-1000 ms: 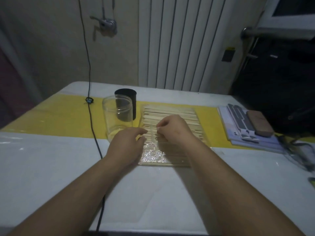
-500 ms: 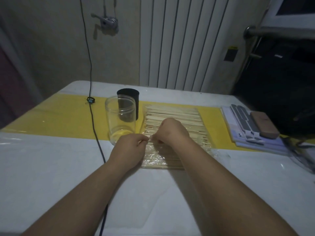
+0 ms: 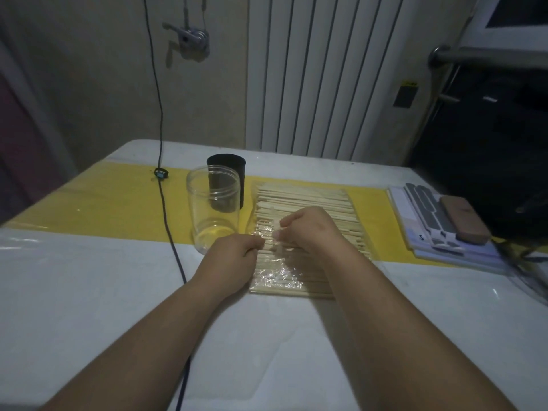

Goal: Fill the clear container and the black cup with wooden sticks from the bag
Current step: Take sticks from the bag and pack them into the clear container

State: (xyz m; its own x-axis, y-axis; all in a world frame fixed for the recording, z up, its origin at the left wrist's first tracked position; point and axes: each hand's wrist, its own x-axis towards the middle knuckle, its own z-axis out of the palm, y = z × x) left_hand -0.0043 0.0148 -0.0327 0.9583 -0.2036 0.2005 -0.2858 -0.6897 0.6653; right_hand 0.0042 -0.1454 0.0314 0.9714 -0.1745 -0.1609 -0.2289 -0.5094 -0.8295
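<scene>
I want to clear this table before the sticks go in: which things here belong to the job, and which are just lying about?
Job: bag of sticks, pinched by the left hand and right hand; clear container; black cup.
Lying about: cable; stack of papers; brown case.

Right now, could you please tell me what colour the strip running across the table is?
Yellow; the strip shows best in the head view.

No text reads clearly. A small dark mark on the stack of sheets [image 3: 415, 232], to the right of the right hand [image 3: 308, 229], may be one character, too small to tell. The dark, yellow-topped tag [image 3: 406, 94] far beyond that hand is blurred.
</scene>
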